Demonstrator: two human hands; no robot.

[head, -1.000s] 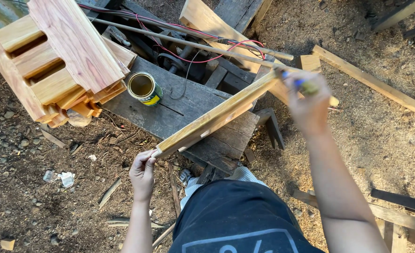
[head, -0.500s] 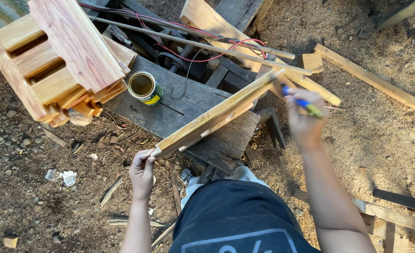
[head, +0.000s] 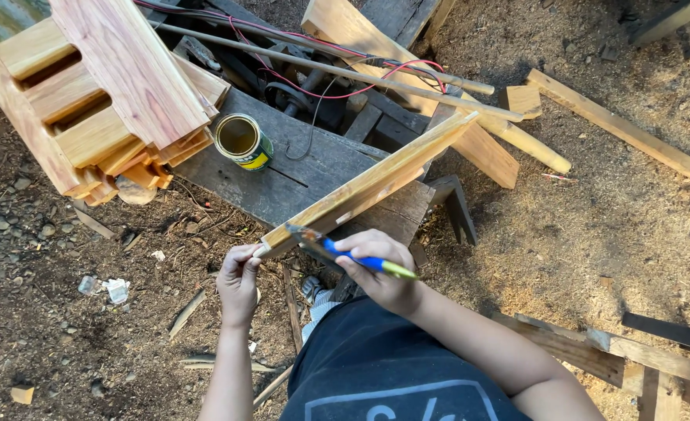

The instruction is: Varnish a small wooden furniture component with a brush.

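Head view: sawdust-strewn dirt ground under a weathered grey plank bench (head: 314, 175), an open round tin of yellowish finish (head: 241, 141) standing on it. Your left hand (head: 238, 279) pinches the near end of the long pale wooden slat (head: 368, 187), which slants up over the bench. Your right hand (head: 384, 269) grips a blue-and-yellow-handled paintbrush (head: 337, 251) (bristles touching the slat's near end). Stacked reddish-tan wooden slats (head: 103, 93) sit upper left.
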